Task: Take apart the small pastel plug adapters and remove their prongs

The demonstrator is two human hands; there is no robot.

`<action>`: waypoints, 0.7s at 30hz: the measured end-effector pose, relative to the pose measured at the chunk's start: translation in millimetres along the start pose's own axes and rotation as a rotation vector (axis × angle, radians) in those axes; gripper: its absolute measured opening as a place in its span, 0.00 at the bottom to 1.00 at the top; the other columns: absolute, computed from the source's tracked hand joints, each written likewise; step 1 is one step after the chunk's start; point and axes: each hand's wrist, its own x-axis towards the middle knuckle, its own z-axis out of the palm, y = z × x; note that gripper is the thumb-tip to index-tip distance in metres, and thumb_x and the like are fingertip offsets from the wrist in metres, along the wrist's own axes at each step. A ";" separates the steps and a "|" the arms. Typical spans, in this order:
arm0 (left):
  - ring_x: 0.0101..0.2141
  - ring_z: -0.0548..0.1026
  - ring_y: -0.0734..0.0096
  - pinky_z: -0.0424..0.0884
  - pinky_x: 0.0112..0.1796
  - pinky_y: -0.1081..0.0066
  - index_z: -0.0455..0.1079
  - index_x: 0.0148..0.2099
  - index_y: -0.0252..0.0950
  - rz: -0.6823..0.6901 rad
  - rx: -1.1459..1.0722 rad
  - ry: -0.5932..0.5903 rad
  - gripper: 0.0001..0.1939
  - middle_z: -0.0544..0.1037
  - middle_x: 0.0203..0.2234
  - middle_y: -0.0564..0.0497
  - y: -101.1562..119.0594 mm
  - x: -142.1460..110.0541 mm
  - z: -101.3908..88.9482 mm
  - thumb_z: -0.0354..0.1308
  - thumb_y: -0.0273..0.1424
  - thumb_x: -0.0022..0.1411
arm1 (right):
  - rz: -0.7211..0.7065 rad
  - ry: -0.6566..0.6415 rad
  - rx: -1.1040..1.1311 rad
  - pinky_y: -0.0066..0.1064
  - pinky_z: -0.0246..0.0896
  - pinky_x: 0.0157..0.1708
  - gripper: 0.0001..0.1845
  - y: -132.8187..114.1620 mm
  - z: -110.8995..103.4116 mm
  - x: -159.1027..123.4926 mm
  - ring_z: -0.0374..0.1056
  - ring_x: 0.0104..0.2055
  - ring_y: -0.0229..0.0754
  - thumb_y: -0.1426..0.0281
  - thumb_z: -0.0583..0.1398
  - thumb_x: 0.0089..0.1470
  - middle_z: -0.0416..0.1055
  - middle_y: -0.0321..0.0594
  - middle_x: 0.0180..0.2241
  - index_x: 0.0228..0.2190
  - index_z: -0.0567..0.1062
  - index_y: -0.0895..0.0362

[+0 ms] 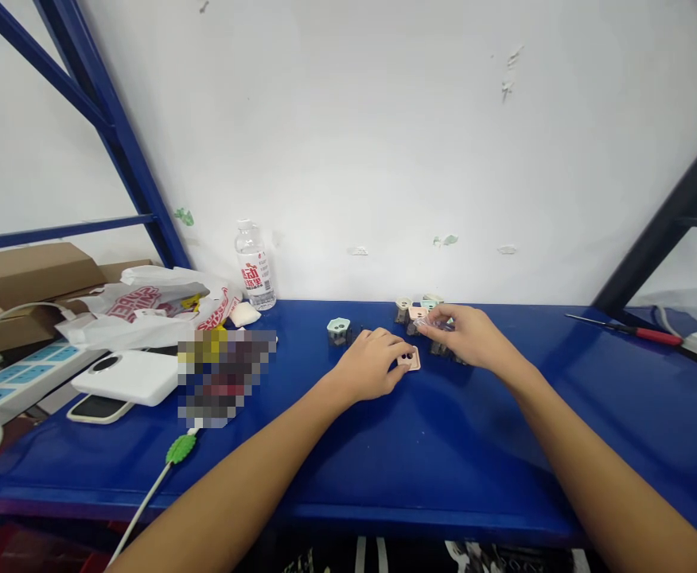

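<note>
Left hand [372, 364] curled on the blue desk [492, 461], fingertips touching a pink square plate [409, 360]; can't tell if the grip has hold of it. Right hand [466, 334] grip nearly closed, pinching a small clear piece [425, 324] just above the plate. Small plastic parts [420, 309] clustered behind the hands, pale green block [338, 331] just left of left hand. Water bottle [255, 267] and red-handled screwdriver [635, 332] well apart on the desk.
</note>
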 end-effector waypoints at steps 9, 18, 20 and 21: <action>0.45 0.69 0.59 0.64 0.45 0.60 0.71 0.46 0.34 -0.053 0.074 -0.097 0.17 0.76 0.44 0.45 -4.5 2.7 4.0 0.56 0.41 0.61 | -0.071 -0.015 0.022 0.31 0.58 0.28 0.15 -6.3 3.4 -2.9 0.66 0.25 0.40 0.57 0.56 0.56 0.75 0.36 0.27 0.30 0.77 0.53; 0.39 0.72 0.65 0.70 0.42 0.65 0.68 0.37 0.35 -0.300 -0.306 0.194 0.11 0.74 0.36 0.50 -17.1 2.6 -7.0 0.64 0.32 0.52 | -0.116 -0.085 0.160 0.32 0.59 0.31 0.16 -11.1 5.3 -2.4 0.68 0.31 0.42 0.57 0.56 0.57 0.77 0.39 0.34 0.36 0.78 0.54; 0.35 0.74 0.69 0.71 0.38 0.68 0.67 0.38 0.36 -0.382 -0.504 0.303 0.11 0.75 0.36 0.50 -18.2 1.5 -15.3 0.62 0.32 0.53 | -0.124 -0.124 0.270 0.30 0.58 0.27 0.18 -13.6 7.0 -3.0 0.66 0.28 0.40 0.55 0.56 0.56 0.76 0.39 0.32 0.35 0.77 0.56; 0.33 0.75 0.71 0.71 0.35 0.69 0.67 0.41 0.36 -0.416 -0.626 0.334 0.12 0.76 0.37 0.50 -18.1 0.7 -19.7 0.61 0.33 0.54 | -0.123 -0.141 0.318 0.30 0.57 0.24 0.18 -14.9 8.1 -3.6 0.65 0.26 0.38 0.55 0.57 0.55 0.75 0.39 0.31 0.34 0.77 0.56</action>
